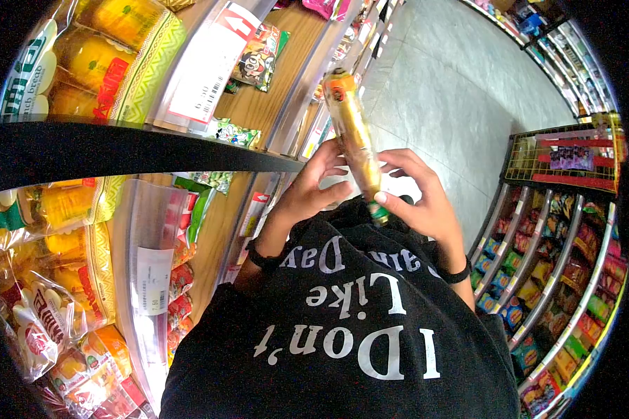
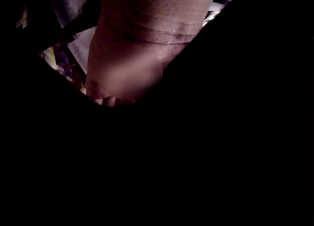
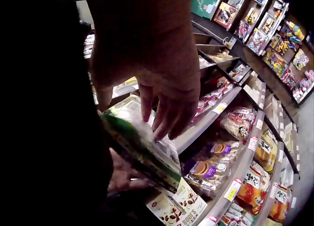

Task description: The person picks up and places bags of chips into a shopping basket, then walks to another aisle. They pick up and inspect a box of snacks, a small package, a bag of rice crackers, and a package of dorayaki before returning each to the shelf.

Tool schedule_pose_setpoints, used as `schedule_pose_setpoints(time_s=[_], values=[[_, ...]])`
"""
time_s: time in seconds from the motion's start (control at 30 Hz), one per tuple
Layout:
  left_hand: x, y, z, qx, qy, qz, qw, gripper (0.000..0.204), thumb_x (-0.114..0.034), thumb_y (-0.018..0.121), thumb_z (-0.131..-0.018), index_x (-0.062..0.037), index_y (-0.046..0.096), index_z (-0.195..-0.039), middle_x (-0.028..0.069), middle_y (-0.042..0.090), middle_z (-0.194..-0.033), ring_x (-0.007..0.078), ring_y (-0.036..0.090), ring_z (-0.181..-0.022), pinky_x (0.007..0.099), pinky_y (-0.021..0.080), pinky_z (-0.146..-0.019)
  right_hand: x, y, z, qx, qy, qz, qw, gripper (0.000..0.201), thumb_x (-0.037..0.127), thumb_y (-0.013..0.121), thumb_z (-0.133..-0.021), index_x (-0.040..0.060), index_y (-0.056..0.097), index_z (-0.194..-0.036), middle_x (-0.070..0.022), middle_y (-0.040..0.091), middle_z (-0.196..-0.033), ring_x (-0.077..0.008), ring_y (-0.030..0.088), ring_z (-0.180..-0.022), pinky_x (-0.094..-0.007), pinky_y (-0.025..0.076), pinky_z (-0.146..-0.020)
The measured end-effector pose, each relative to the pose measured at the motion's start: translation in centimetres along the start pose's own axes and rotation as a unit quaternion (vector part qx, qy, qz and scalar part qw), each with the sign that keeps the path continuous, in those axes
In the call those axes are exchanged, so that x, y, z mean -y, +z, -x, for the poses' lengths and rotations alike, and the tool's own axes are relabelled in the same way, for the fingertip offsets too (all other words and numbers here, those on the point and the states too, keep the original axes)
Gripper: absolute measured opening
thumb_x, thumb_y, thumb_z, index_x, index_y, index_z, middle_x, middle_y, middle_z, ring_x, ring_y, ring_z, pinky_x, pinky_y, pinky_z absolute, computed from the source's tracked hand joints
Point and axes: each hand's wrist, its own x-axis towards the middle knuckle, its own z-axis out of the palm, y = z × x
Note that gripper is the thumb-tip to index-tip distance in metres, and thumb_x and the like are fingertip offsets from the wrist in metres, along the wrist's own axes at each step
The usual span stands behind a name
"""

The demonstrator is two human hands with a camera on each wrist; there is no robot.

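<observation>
Two hands (image 1: pixel 426 201) hold the package (image 1: pixel 356 140), seen broader from the right wrist.

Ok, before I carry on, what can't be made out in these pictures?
- Small print on the packet: blurred, head view.
- Fingertips of the left hand, and so its grip: partly behind the packet, head view.
- Whatever that hand works on: lost in blackness, left wrist view.
- Writing on the price tags: too small, right wrist view.

Black shirt (image 1: pixel 258 387) with white lettering (image 1: pixel 430 353), yellow-and-green package (image 1: pixel 356 136), grey floor (image 1: pixel 440 91)
</observation>
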Motion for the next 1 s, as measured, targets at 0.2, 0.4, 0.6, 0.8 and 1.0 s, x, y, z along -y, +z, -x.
schedule_pose_setpoints(time_s=[0.2,0.4,0.6,0.8,1.0], values=[[-0.4,-1.2,2.1,0.066,-0.053,0.015,0.996,0.108,-0.07,0.064,-0.09,0.0005,0.024,-0.161,0.0165,0.041,-0.156,0.0279,0.041,-0.144,0.0442,0.034,-0.118,-0.1,-0.2,0.0,0.048,-0.031,-0.005,0.998,0.051,0.018,0.082,-0.085,0.002,0.067,-0.131,-0.0135,0.067,-0.12,-0.0249,0.065,-0.106,-0.0363,0.05,-0.098],[-0.5,-1.3,2.5,0.101,-0.081,0.101,0.986,0.106,-0.069,0.064,-0.089,0.0001,0.025,-0.161,0.0168,0.04,-0.16,0.0282,0.042,-0.145,0.0451,0.034,-0.119,-0.3,-0.1,-0.1,0.015,-0.017,-0.022,0.999,0.043,0.011,0.081,-0.086,0.0012,0.069,-0.126,-0.0113,0.07,-0.106,-0.021,0.067,-0.099,-0.034,0.052,-0.093],[1.1,-2.7,3.0,0.117,-0.12,0.188,0.968,0.102,-0.064,0.064,-0.09,0.0002,0.026,-0.161,0.017,0.041,-0.16,0.0283,0.043,-0.145,0.0451,0.034,-0.12,-0.4,-0.3,-0.1,-0.013,0.006,-0.026,1.0,0.034,0.007,0.079,-0.087,0.0008,0.071,-0.12,-0.0086,0.073,-0.097,-0.0166,0.069,-0.094,-0.0326,0.052,-0.091],[0.9,-3.4,3.8,0.108,-0.117,0.206,0.966,0.102,-0.063,0.063,-0.091,0.0003,0.025,-0.161,0.0171,0.041,-0.16,0.0283,0.042,-0.146,0.0447,0.034,-0.12,-0.8,-0.3,0.0,-0.03,0.001,-0.042,0.999,0.028,0.008,0.078,-0.089,0.0008,0.071,-0.115,-0.0064,0.074,-0.09,-0.0144,0.069,-0.088,-0.0319,0.052,-0.089],[1.2,-3.4,3.8,0.101,-0.11,0.212,0.966,0.102,-0.063,0.063,-0.091,0.0004,0.025,-0.161,0.0172,0.04,-0.16,0.0284,0.042,-0.146,0.0444,0.034,-0.12,-0.7,-0.4,-0.1,-0.032,0.002,-0.037,0.999,0.027,0.009,0.077,-0.09,0.001,0.071,-0.115,-0.0068,0.075,-0.089,-0.0143,0.069,-0.088,-0.0324,0.052,-0.089]])
